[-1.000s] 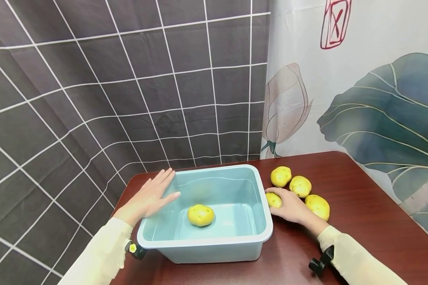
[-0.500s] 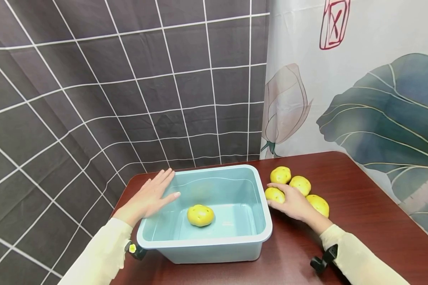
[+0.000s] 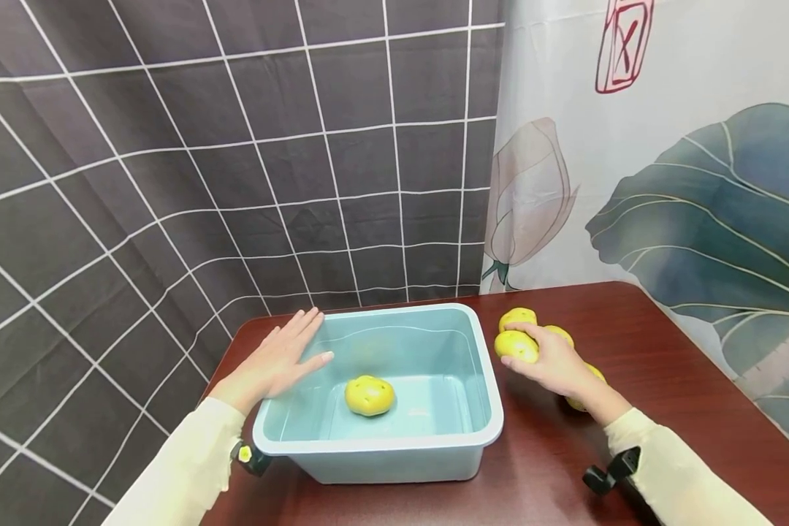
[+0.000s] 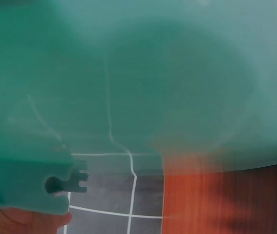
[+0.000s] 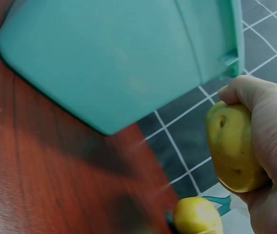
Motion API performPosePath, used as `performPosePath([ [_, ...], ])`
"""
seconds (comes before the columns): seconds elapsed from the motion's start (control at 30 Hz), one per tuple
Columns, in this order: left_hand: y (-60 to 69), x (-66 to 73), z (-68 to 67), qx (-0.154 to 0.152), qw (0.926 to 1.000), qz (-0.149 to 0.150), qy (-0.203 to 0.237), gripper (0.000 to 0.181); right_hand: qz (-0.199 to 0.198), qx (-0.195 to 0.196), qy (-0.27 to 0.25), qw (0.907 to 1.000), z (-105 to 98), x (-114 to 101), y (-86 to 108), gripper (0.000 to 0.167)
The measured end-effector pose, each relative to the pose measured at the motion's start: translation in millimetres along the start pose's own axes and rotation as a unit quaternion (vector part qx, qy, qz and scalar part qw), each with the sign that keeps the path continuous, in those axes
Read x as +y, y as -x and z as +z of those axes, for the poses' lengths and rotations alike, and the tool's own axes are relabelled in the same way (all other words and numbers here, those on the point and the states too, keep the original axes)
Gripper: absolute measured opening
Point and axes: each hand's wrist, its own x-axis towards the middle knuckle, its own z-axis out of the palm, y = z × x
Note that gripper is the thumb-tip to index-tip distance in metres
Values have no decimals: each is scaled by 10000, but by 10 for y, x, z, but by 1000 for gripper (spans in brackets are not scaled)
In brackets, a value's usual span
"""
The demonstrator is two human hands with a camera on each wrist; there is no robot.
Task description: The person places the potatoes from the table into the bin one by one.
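My right hand (image 3: 555, 363) grips a yellow potato (image 3: 516, 346) between thumb and fingers, just right of a light-blue plastic basin (image 3: 394, 444). In the right wrist view the held potato (image 5: 235, 146) is up off the table, apart from the basin's outer wall (image 5: 109, 63). My left hand (image 3: 272, 365) rests on the basin's left rim, fingers straight and thumb stretched over the inside. One potato (image 3: 370, 396) lies on the basin's floor. Behind and beside my right hand, other potatoes, one at the back (image 3: 518, 317) and one partly hidden (image 3: 575, 402), lie on the table.
The basin stands on a reddish-brown wooden table (image 3: 671, 409). A dark grid-patterned curtain (image 3: 342, 168) hangs behind and to the left. A white curtain with a leaf print (image 3: 717, 212) hangs at the right. The left wrist view is mostly filled by the basin's wall (image 4: 143, 87).
My right hand has lifted the potato from beside the basin, moving up and slightly right. It now covers parts of the potatoes behind. My left hand has stayed on the rim.
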Motion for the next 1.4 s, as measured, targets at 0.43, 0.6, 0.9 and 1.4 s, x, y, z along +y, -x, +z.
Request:
performPosePath([
  [0.43, -6, 19, -9, 26, 10000, -4, -56, 85, -677, 226, 60, 9974, -320, -148, -168, 50],
  [0.6, -5, 15, 0, 13, 10000, -9, 1, 86, -874, 149, 141, 9960, -423, -255, -238, 52],
  [0.9, -14, 9, 3, 27, 10000, -24, -17, 85, -1366, -75, -23, 9906, -538, -535, -429, 50],
  [1.4, -12, 9, 5, 41, 10000, -42, 4, 85, -2188, -735, -263, 9727, -447, -1022, -824, 51],
])
